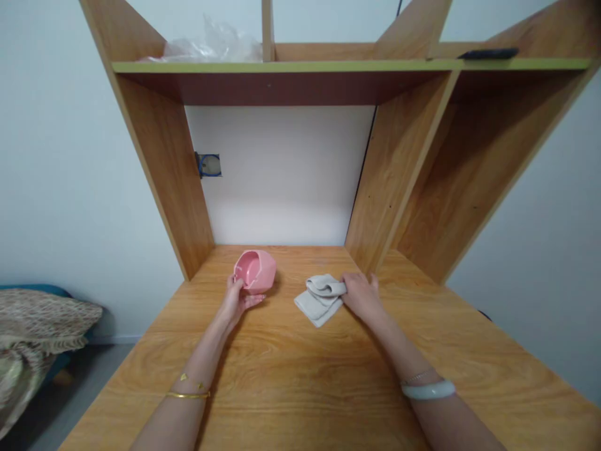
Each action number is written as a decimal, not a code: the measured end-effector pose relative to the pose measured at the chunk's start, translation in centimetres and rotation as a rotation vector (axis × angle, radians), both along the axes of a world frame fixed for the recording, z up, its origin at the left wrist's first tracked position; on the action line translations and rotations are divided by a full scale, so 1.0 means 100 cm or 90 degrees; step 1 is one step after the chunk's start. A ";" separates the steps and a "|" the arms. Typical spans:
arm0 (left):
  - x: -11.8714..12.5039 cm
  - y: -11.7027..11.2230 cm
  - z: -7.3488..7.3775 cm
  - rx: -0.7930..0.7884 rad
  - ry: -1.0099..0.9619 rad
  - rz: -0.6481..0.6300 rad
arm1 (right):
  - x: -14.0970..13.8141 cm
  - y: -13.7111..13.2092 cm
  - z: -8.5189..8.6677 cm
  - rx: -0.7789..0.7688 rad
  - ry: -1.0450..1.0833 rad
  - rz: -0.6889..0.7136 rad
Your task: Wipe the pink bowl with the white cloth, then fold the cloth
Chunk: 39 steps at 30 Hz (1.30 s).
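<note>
A pink cup (256, 270) is tipped on its side over the wooden desk (300, 376), its opening facing left and up. My left hand (237, 297) grips it from below, thumb at the rim. To the right lies a folded grey cloth (320, 295). My right hand (360, 294) rests on the cloth's right end, with the fingers curled around a bunched fold of it.
Wooden shelf uprights (394, 181) rise behind the desk with a green-edged shelf (347, 65) overhead carrying a clear plastic bag (211, 45) and a dark flat object (488, 54). A wall socket (209, 165) sits at the back left. Bedding (32, 332) lies lower left.
</note>
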<state>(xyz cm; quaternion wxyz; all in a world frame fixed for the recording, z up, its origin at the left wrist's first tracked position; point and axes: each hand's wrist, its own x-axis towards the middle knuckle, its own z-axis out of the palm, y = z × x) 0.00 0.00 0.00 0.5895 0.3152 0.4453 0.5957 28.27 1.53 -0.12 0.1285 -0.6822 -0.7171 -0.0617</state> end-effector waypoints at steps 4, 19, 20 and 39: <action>0.008 -0.002 -0.005 0.012 -0.003 -0.056 | 0.016 0.005 0.001 0.013 0.027 0.001; 0.025 -0.004 -0.018 0.026 0.075 -0.157 | 0.006 0.008 0.004 0.044 0.192 0.123; 0.025 -0.005 -0.018 0.028 0.082 -0.166 | 0.005 0.008 0.005 0.060 0.222 0.125; 0.038 -0.011 -0.018 0.104 0.304 -0.109 | -0.042 -0.022 0.007 0.123 0.259 0.313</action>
